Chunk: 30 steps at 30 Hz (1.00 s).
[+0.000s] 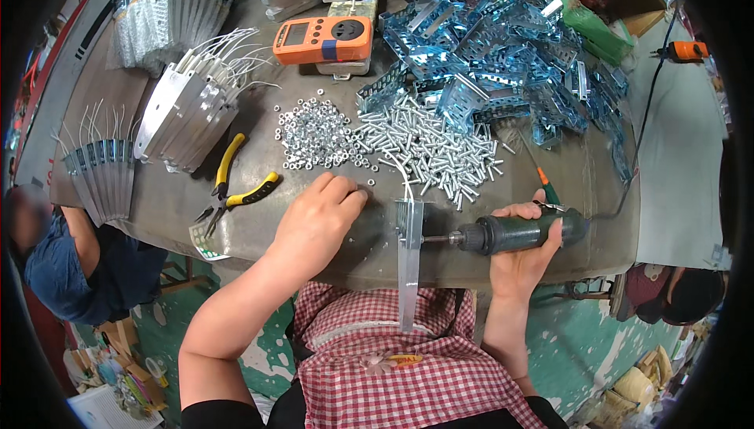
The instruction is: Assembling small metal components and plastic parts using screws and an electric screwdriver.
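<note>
Gripping a dark green, barrel-shaped power screwdriver (514,233), the fingers of the person's right hand (526,266) wrap round it to the right of a narrow silver metal strip (408,264) with white wires, whose lower end juts past the edge of the grey table (347,258). The screwdriver's bit meets the strip's right side near its upper end. Left of the strip, the left hand (318,213) has its fingers curled; from where I stand, I can't tell whether they pinch anything. Beyond the strip lie small silver nuts (314,134) and a heap of silver screws (440,146).
</note>
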Each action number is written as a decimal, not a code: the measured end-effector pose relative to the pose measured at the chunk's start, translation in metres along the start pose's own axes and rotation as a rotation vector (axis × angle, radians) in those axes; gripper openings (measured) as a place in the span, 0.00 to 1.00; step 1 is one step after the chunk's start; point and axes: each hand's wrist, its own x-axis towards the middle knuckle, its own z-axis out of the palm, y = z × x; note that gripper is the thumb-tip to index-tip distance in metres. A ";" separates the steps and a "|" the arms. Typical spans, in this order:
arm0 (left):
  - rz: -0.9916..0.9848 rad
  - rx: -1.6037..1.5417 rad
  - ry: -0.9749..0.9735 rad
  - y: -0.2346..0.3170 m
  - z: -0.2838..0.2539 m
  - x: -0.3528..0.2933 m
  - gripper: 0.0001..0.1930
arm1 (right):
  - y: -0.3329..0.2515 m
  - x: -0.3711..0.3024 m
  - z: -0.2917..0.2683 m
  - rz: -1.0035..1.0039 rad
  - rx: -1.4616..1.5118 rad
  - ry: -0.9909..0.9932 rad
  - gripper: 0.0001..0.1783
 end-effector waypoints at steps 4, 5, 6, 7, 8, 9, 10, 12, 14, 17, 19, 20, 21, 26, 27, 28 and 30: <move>0.059 0.060 -0.058 0.003 -0.007 -0.001 0.16 | 0.000 0.000 0.002 0.000 -0.008 0.010 0.25; 0.063 0.060 -0.060 0.003 -0.006 -0.002 0.16 | -0.001 0.000 0.003 -0.004 -0.006 0.011 0.25; 0.083 0.078 -0.066 0.002 -0.006 -0.004 0.16 | -0.001 -0.001 0.003 -0.004 -0.006 0.016 0.25; 0.103 0.096 -0.071 0.002 -0.006 -0.006 0.16 | 0.000 -0.001 0.003 -0.005 -0.005 0.022 0.25; 0.108 0.096 -0.074 0.004 -0.005 -0.008 0.16 | 0.000 -0.001 0.003 -0.009 -0.002 0.023 0.25; 0.132 0.160 -0.044 0.008 -0.003 -0.011 0.16 | -0.001 -0.001 0.003 -0.007 -0.013 0.023 0.25; 0.155 0.225 -0.014 0.011 -0.002 -0.014 0.16 | -0.001 -0.001 0.003 -0.005 -0.024 0.023 0.25; 0.156 0.207 -0.023 0.012 -0.002 -0.018 0.17 | -0.001 -0.001 0.003 -0.011 -0.032 0.020 0.25; 0.156 0.186 -0.033 0.011 -0.003 -0.018 0.17 | -0.001 -0.001 0.003 -0.016 -0.042 0.020 0.25; 0.069 0.046 -0.070 0.009 -0.006 -0.015 0.15 | -0.001 -0.001 0.004 -0.005 -0.024 0.018 0.25; -0.148 -0.446 -0.015 0.013 -0.003 -0.016 0.11 | 0.000 -0.001 0.004 -0.005 -0.023 0.013 0.25; -0.147 -0.445 -0.017 0.019 -0.003 -0.016 0.11 | 0.001 -0.001 0.005 -0.007 -0.021 0.015 0.25; -0.275 -0.691 0.019 0.027 -0.006 -0.015 0.08 | 0.001 0.000 0.006 -0.011 -0.017 0.015 0.25; -0.504 -1.080 0.109 0.046 -0.001 -0.016 0.06 | 0.002 0.000 0.008 -0.010 -0.038 0.010 0.25; -0.505 -1.080 0.109 0.049 -0.001 -0.015 0.06 | 0.002 0.001 0.009 -0.012 -0.037 0.007 0.25; -0.588 -1.149 0.108 0.051 -0.002 -0.014 0.06 | 0.003 0.001 0.009 -0.016 -0.038 0.003 0.25; -0.671 -1.218 0.106 0.051 -0.001 -0.014 0.06 | 0.002 0.000 0.008 -0.023 -0.040 0.006 0.25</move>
